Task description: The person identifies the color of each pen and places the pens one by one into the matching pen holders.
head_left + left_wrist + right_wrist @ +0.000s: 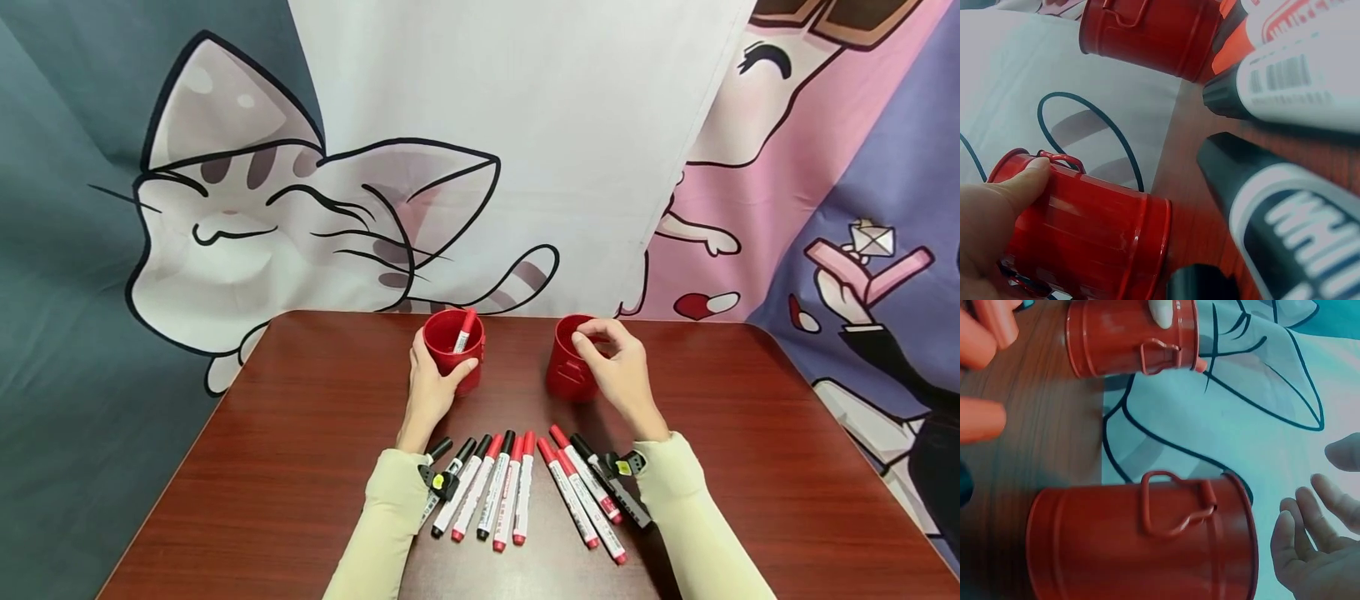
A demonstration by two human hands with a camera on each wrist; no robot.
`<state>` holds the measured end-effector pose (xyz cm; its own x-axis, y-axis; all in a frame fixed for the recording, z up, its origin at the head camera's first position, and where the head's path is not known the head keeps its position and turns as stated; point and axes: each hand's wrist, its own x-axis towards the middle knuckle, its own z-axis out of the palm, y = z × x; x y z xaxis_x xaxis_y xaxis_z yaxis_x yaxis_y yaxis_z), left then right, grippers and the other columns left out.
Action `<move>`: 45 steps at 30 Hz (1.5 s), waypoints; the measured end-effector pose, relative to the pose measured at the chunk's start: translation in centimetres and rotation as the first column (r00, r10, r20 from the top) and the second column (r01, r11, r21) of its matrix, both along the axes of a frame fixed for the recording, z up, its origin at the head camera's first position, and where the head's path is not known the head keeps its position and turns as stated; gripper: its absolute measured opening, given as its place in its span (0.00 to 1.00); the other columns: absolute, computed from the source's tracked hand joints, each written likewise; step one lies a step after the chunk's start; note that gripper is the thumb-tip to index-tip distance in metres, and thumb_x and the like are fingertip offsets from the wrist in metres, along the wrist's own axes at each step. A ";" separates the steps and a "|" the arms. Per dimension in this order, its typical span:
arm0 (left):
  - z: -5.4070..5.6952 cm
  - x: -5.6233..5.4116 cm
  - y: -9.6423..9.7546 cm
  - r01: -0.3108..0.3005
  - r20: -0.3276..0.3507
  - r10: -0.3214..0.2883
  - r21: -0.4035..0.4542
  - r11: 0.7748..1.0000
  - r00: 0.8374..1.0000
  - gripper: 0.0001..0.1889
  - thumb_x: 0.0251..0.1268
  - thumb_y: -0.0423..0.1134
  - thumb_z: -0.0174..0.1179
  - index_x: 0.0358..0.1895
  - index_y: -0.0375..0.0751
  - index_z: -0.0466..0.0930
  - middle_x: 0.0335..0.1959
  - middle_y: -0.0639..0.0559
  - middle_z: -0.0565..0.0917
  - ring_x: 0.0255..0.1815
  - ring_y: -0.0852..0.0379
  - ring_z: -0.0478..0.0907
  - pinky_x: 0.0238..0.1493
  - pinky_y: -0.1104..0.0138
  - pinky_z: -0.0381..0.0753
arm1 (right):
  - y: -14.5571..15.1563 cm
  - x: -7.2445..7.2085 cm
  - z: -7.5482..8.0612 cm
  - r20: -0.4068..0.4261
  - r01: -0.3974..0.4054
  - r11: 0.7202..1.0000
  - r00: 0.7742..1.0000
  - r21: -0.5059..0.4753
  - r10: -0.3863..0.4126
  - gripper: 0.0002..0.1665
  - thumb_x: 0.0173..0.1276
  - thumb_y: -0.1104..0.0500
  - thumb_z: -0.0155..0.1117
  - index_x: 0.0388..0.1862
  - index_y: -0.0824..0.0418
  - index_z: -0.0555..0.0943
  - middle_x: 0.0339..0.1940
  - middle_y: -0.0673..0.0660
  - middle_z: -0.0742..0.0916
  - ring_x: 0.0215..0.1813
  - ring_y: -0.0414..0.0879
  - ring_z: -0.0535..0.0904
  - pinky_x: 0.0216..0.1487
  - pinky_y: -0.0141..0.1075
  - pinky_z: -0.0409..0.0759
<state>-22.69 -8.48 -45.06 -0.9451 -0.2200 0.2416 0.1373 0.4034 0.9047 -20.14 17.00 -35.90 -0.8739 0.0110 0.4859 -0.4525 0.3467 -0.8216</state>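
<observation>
My left hand (429, 390) grips a red metal cup (471, 382) at the back of the table, thumb across its near side. In the left wrist view that thumb (1025, 181) lies by the cup's wire handle. One red-capped marker (464, 332) stands tilted inside this cup. To the right is a second red cup (567, 379), upright, its folding handle toward me. My right hand (622, 367) is at this cup's mouth, with thumb and fingers bent loosely over the rim. The right wrist view shows those fingers (1329, 506) spread apart, holding nothing.
Nearer me lie several white markers (495, 492) with red or black caps, side by side. A second group of markers (581, 496) lies slantwise by my right wrist, one of them a dark-bodied marker (621, 492). Behind the table hangs a printed cloth (525, 125).
</observation>
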 end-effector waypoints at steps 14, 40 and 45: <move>0.0 -0.1 0.2 0.009 0.005 -0.009 0.005 1.000 1.000 0.49 0.47 0.51 0.69 0.70 0.51 0.46 0.63 0.48 0.60 0.61 0.50 0.60 0.55 0.52 0.72 | 4.0 -2.2 -4.9 0.115 0.189 0.977 0.973 0.098 -0.200 0.40 0.54 0.47 0.69 0.61 0.60 0.63 0.58 0.58 0.71 0.59 0.50 0.65 0.56 0.49 0.67; 0.5 1.0 0.5 -0.044 0.114 0.036 0.066 0.997 0.993 0.57 0.46 0.50 0.70 0.72 0.56 0.34 0.69 0.45 0.53 0.67 0.45 0.53 0.56 0.49 0.70 | 5.2 -3.3 -8.2 0.288 -0.038 0.998 0.957 0.048 0.023 0.50 0.53 0.49 0.70 0.69 0.54 0.52 0.62 0.59 0.69 0.58 0.57 0.69 0.54 0.51 0.73; 1.5 2.3 0.5 -0.086 0.134 0.094 -0.064 0.994 0.987 0.59 0.45 0.50 0.70 0.72 0.46 0.33 0.68 0.37 0.49 0.67 0.39 0.47 0.59 0.45 0.65 | 5.1 -3.4 -8.5 0.288 -0.030 0.999 0.957 0.045 0.015 0.50 0.53 0.48 0.70 0.68 0.52 0.52 0.62 0.56 0.70 0.57 0.55 0.70 0.52 0.50 0.75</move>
<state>-20.43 -7.98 -43.60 -0.9471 -0.2951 0.1261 -0.0253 0.4603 0.8874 -23.51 22.13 -44.38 -0.9766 -0.0278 0.2134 -0.2076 0.3819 -0.9006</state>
